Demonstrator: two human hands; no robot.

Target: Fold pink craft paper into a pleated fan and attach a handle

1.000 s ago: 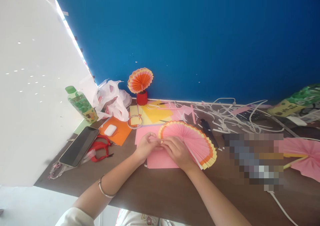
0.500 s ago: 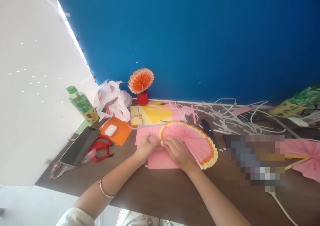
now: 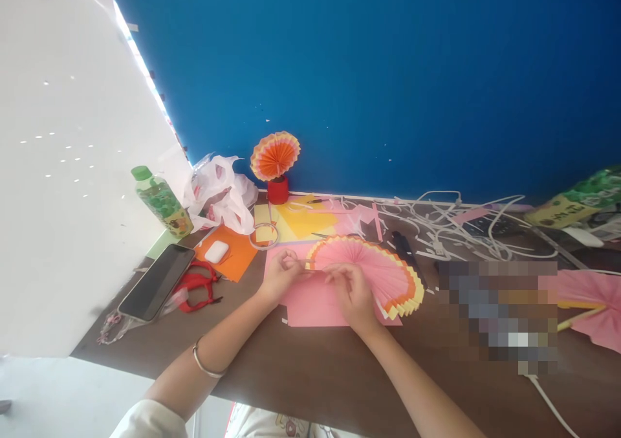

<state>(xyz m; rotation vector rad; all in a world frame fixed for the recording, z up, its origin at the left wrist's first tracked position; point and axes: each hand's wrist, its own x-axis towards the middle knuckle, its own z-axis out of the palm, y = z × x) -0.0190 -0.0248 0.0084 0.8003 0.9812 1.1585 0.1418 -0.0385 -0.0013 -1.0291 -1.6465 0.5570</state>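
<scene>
A pleated paper fan [image 3: 376, 266], pink with orange and yellow bands along its rim, spreads over pink paper sheets [image 3: 313, 305] on the desk. My left hand [image 3: 281, 275] is closed in a pinch at the fan's left end. Along its near edge, the fingers of my right hand [image 3: 353, 292] are pinched on the fan, a short way right of my left hand. A thin straight edge of paper runs between both sets of fingertips. My right hand hides part of the near folds.
Behind stands an orange pleated paper flower [image 3: 276, 156] in a red pot [image 3: 278, 191]. To the left are a phone [image 3: 156, 281], a white earphone case [image 3: 216, 251], a bottle [image 3: 162, 202] and a plastic bag [image 3: 226, 195]. Tangled white cables [image 3: 478, 228] lie right, near another pink paper fan [image 3: 592, 302].
My hands have moved apart, the right one shifting right along the fan's near edge. The fan's near right corner sits slightly farther back.
</scene>
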